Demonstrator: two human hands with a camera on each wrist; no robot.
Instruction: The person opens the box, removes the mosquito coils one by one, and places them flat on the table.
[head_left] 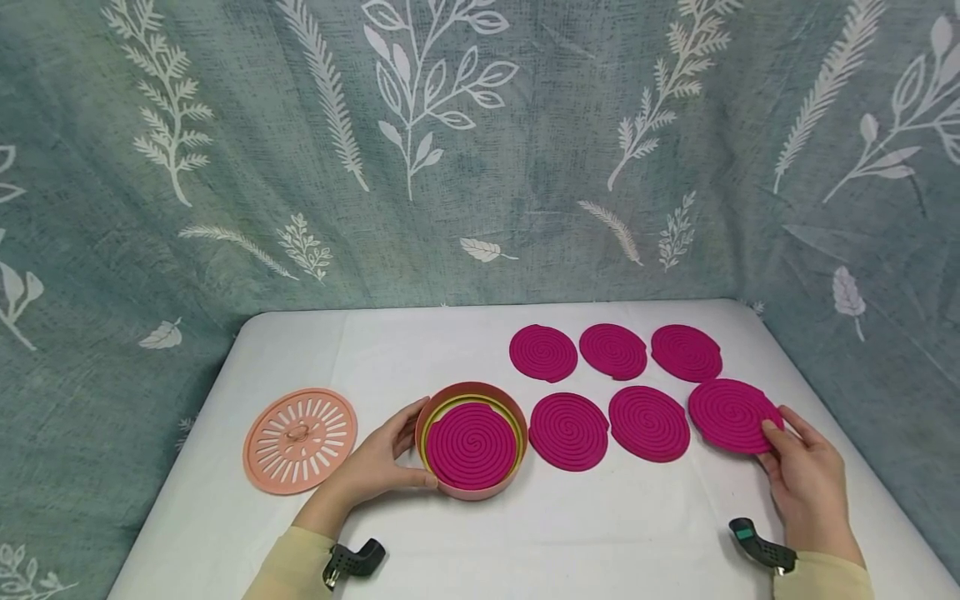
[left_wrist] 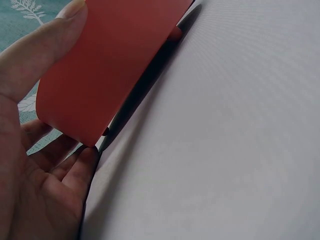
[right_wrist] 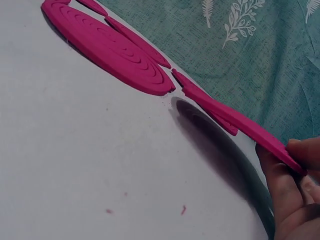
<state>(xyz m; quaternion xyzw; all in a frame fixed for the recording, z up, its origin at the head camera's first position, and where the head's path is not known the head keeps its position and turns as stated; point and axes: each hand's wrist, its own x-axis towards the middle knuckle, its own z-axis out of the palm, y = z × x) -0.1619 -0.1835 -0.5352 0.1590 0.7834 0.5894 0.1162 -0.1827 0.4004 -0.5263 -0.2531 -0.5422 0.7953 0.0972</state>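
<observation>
7 magenta coils [head_left: 568, 432]: flat spirals; 5 lie on the tabletop [head_left: 585, 529], 1 is hand-held, 1 sits in the round container [head_left: 480, 494].
Far row: 3 coils, side by side.
Near row: 2 coils to the right of the round container, the nearer of these just beside its wall.
Held coil [head_left: 735, 417]: raised off the tabletop and slightly tilted, in front of the right end of the far row; shadow below.
Right grip [head_left: 810, 467]: closed down to coil thickness; thumb above, fingers below, pinching the right edge of the held coil.
Left grip [head_left: 386, 454]: spread wide around the left side of the round container, thumb on the near wall; holds it.
Container interior: yellow ring [head_left: 422, 446] around the coil.
Slotted disc [head_left: 298, 433]: peach, flat on the tabletop, left of the round container.
Backdrop: teal curtain [head_left: 540, 142], white leaf print.
</observation>
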